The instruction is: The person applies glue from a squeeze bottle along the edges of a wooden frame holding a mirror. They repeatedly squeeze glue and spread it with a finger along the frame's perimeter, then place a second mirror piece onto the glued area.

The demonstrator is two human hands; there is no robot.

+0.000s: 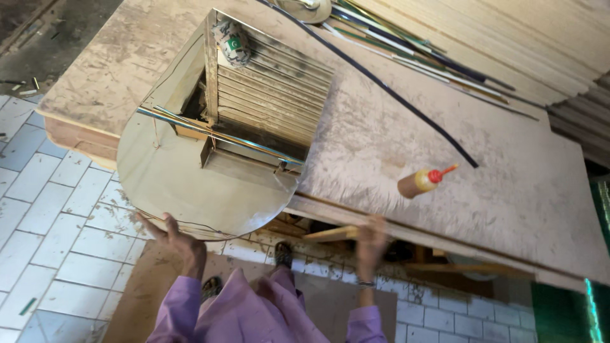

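Dusty workbench (508,190) bears a glue bottle (420,181) (lying); hands spread, left hand (178,244) touching mirror (190,184).

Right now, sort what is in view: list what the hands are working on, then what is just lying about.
In hand:
- mirror panel, its rounded edge touched by the left hand
- workbench board, right hand at its front edge, blurred

Lying about:
- glue bottle
- black cable
- thin strips

lilac sleeve (181,305), amber glue bottle (416,182) red-capped
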